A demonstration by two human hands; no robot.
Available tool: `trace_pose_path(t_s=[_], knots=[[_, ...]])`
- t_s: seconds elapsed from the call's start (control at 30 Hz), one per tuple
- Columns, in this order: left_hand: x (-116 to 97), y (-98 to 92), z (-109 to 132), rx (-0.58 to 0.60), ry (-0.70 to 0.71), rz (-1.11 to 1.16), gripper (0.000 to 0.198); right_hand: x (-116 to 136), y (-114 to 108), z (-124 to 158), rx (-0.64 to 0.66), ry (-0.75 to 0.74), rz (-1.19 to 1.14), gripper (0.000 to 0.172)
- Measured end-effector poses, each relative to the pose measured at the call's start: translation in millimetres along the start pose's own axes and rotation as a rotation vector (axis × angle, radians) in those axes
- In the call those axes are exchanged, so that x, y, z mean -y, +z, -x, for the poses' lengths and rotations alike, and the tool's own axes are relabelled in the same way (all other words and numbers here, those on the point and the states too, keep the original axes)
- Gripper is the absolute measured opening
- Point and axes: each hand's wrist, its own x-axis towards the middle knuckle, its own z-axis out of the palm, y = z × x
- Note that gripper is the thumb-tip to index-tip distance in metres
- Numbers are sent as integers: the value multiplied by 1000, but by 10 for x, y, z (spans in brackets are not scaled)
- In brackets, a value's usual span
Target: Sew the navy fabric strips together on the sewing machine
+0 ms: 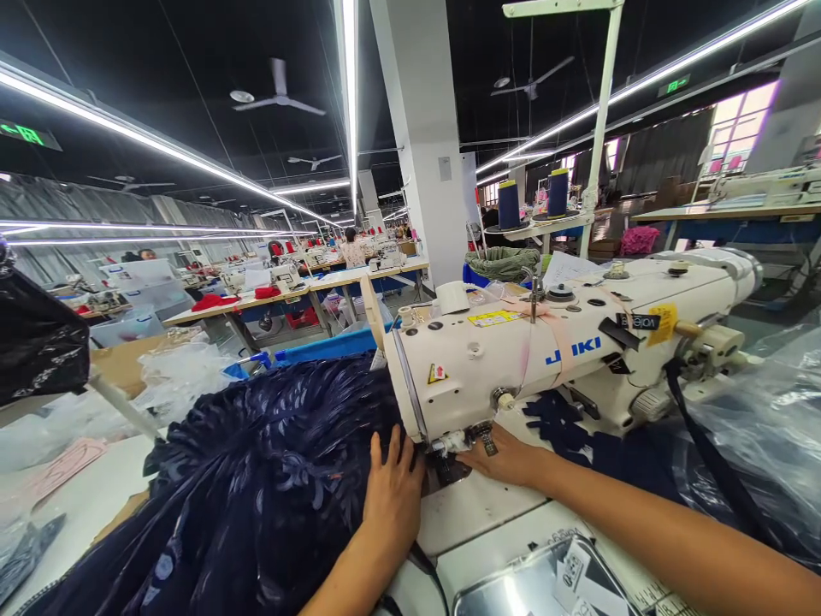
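A navy pleated garment with a glossy leaf-like pattern lies bunched to the left of a white sewing machine. My left hand rests on the garment's right edge, beside the needle area, fingers stretched out and slightly spread. On the other side of the presser foot, my right hand reaches in under the machine head. Part of its thumb side shows close to the foot; the other fingers are hidden behind the machine parts, so their grip does not show.
Dark thread cones stand on a rack behind the machine. A metal tray with paper labels sits in front. Clear plastic and dark fabric strips lie to the right, a black bag hangs left. Other sewing tables stand behind.
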Motion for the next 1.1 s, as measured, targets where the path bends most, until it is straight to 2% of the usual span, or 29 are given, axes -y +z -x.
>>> trace_pose_path(t_s=[0.2, 0.4, 0.5, 0.73, 1.1], knots=[[33, -16, -95, 46, 35, 26, 36, 83, -72, 10, -7, -61, 39, 14], [50, -2, -87, 31, 47, 41, 34, 189, -205, -73, 91, 87, -126, 18], [58, -5, -92, 20, 62, 54, 34, 234, -241, -105, 112, 96, -144, 19], [57, -32, -100, 19, 79, 80, 40, 356, -272, -102, 39, 192, -155, 23], [140, -5, -209, 45, 125, 146, 43, 362, -84, -50, 3, 1, 433, 31]])
